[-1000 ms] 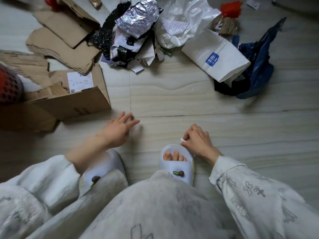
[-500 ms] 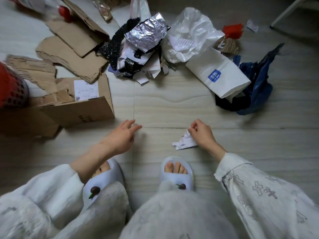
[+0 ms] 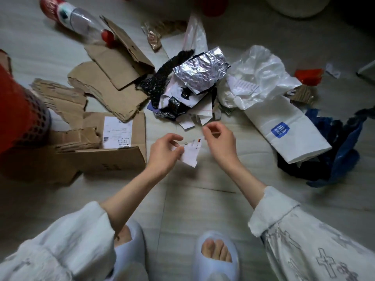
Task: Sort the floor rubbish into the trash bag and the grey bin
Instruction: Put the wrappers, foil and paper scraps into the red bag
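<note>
While you crouch over the floor (image 3: 263, 199), your left hand (image 3: 165, 152) pinches a small white paper scrap (image 3: 191, 153) between thumb and curled fingers, holding it above the floor between your two hands. Your right hand (image 3: 220, 141) hangs just beside the scrap's upper right corner, its fingers curled with thumb and forefinger drawn together; whether they touch the paper or hold anything you cannot tell from this view.

Beyond your hands lies the heap of rubbish: a crumpled sheet of silver foil (image 3: 199, 73) on top of black netting (image 3: 162, 80) and torn white papers (image 3: 194, 116). To the right of it sit a clear plastic bag (image 3: 261, 76) and a folded white paper bag (image 3: 288, 130) with a blue square logo, which rests on a dark blue plastic bag (image 3: 343, 151). A red scrap (image 3: 309, 75) lies further right.

On your left, a brown cardboard box (image 3: 113, 157) with a white shipping label lies open beside torn cardboard pieces (image 3: 109, 86). A plastic bottle (image 3: 79, 19) with a red cap and red label lies at the top left, touching the cardboard. A red mesh basket (image 3: 20, 116) stands at the left edge.

Your pale slippers (image 3: 215, 258) show at the bottom between your white sleeves (image 3: 304, 236).
</note>
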A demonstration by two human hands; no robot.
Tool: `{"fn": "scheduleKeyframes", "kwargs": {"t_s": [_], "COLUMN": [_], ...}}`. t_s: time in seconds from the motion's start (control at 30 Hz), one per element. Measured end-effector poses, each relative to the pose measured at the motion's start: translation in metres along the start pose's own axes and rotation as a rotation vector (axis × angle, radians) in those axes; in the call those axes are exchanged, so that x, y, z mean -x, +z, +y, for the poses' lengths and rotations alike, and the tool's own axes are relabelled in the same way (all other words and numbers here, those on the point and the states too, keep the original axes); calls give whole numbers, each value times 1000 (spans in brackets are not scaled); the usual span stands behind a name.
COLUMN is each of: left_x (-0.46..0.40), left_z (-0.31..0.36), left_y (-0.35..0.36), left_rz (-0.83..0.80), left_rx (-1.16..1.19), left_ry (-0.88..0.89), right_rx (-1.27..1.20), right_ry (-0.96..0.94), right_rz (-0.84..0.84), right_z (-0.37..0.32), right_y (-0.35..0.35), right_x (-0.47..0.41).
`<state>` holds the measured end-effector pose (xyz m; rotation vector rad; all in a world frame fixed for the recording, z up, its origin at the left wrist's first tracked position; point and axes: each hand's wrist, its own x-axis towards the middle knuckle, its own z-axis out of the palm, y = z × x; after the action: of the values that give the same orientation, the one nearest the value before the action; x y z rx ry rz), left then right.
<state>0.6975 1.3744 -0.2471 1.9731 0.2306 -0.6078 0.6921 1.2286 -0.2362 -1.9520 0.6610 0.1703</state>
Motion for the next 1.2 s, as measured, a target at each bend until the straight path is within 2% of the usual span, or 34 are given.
{"fn": "scheduleKeyframes", "kwargs": {"t_s": [0.07,0.13,0.23,0.3,0.33,0.4,0.47,0.57,0.63,0.73,0.83,0.93,1.0,1.07,1.2], "left_x": [-8,-11,-11,-10,-10,-11,-12,-13,-17,-27,-46,-63,-71,-74,-59], "left_z": [-2,-3,-5,-5,-5,-5,-5,-5,1,17,27,27,19,11,11], "left_y": [-4,-8,-15,-19,-21,-25,-24,-19,-17,-19,-17,-9,-6,-5,-8], "left_rz": [30,37,43,90,111,117,73,34,41,66,50,-182,-249,-186,-71], "left_rx": [-78,-137,-194,-231,-248,-278,-301,-332,-383,-471,-707,-986,-1106,-1098,-895], "left_ry": [17,29,57,75,85,90,75,65,118,389,661,602,542,574,684], "right_rx": [366,621,988,1121,1167,1231,1164,957,841,676,588,566,590,623,652], "right_ry": [-327,-532,-481,-381,-347,-398,-481,-414,-369,-370,-327,-318,-330,-357,-355], "right_rz": [189,235,-22,-153,-184,-166,-147,-153,-114,-5,64,74,51,38,-3], "right_z": [-13,-36,-60,-56,-52,-39,-27,-23,-25,-33,-36,-32,-27,-20,-11], "right_y": [0,2,15,25,27,29,26,13,3,-13,-21,-22,-22,-21,-20], "right_x": [-23,-53,-101,-124,-129,-127,-115,-97,-89,-74,-65,-58,-53,-51,-49]}}
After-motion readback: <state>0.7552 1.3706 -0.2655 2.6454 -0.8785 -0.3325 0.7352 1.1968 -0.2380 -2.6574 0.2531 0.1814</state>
